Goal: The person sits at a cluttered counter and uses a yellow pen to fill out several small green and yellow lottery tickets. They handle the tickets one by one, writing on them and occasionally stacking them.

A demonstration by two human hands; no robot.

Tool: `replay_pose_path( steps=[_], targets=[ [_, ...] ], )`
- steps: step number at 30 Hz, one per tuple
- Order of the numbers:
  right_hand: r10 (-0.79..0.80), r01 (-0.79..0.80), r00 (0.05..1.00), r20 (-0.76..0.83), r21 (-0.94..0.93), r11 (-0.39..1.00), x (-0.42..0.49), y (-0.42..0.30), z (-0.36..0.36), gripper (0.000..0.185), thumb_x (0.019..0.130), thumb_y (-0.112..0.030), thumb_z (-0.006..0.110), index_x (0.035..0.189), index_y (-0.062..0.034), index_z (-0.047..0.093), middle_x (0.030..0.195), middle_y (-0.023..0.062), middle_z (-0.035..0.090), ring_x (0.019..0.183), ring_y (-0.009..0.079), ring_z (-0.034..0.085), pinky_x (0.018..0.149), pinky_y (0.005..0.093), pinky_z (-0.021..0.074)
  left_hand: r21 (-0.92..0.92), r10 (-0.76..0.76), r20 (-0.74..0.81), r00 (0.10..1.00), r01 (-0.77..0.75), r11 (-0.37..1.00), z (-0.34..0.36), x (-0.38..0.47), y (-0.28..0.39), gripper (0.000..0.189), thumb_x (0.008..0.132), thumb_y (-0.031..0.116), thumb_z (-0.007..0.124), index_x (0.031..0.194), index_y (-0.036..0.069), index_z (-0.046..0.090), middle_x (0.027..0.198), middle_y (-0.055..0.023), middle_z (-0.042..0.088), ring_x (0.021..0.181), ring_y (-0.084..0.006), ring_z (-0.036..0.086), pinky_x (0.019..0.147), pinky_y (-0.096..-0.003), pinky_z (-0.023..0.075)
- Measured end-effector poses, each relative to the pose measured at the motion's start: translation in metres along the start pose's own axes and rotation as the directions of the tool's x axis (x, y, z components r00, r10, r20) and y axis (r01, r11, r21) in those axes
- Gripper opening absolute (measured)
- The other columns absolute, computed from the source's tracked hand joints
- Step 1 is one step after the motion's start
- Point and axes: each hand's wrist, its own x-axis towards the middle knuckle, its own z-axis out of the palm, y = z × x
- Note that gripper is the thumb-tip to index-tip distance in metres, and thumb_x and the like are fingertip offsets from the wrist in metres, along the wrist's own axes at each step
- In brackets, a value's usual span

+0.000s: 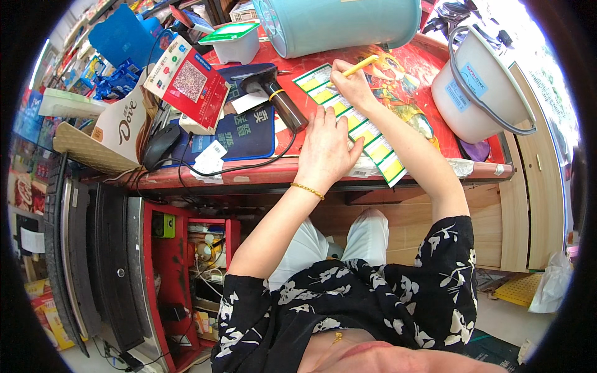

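Note:
My right hand (350, 86) grips a yellow pen (360, 65), its writing end down near the upper part of a strip of price labels (391, 169). The strip has green borders with yellow and white panels. It lies slantwise across the red tabletop (433, 140), and its lower end hangs over the front edge. My left hand (326, 144), with a gold bracelet at the wrist, rests palm down along the strip's left side. Its thumb is spread away from the fingers and reaches the strip's edge. Beside this hand lies a dark handheld barcode scanner (288, 111) on a cable.
A light-blue bucket (345, 25) lies on its side at the back. At right sits a whitish bucket (471, 88) with a grey handle. To the left are a red code stand (193, 88), a blue mat (252, 133), a black mouse (161, 145) and a Dove carton (122, 123).

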Motion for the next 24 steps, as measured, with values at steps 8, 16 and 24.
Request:
replay_pose_path(
  steps=[8,16,24],
  targets=[
    [0.031,-0.031,1.000,-0.001,-0.009,0.999,-0.0010,-0.0021,-0.0002,0.015,0.080,-0.011,0.051,0.072,0.0008,0.048,0.060,0.0029,0.045,0.062,0.0075,0.044,0.056,0.0266,0.0383,-0.001,-0.004,-0.001,1.000,0.004,1.000,0.0005,-0.0004,-0.0002,0.044,0.080,0.030,0.063,0.106,-0.005,0.058,0.115,-0.0292,0.052,0.115,-0.0443,0.046,0.098,-0.0480,0.0387],
    [0.023,-0.023,1.000,-0.005,-0.002,1.000,-0.0031,-0.0059,0.0012,0.015,0.080,-0.011,0.051,0.071,0.0008,0.048,0.059,0.0023,0.045,0.061,0.0068,0.044,0.055,0.0259,0.0386,0.011,-0.004,0.000,1.000,0.004,1.000,-0.0001,-0.0014,0.0003,0.045,0.080,0.031,0.063,0.107,-0.005,0.058,0.115,-0.0290,0.052,0.115,-0.0438,0.046,0.099,-0.0476,0.0380],
    [0.024,-0.024,0.999,-0.026,0.030,0.999,-0.0015,0.0020,-0.0030,0.014,0.080,-0.010,0.050,0.070,-0.0002,0.046,0.059,0.0008,0.044,0.059,0.0062,0.041,0.053,0.0253,0.0355,-0.004,0.002,0.003,1.000,-0.002,1.000,0.0017,0.0010,0.0023,0.045,0.080,0.031,0.062,0.107,-0.005,0.057,0.116,-0.0299,0.051,0.115,-0.0441,0.046,0.100,-0.0476,0.0376]
  ],
)
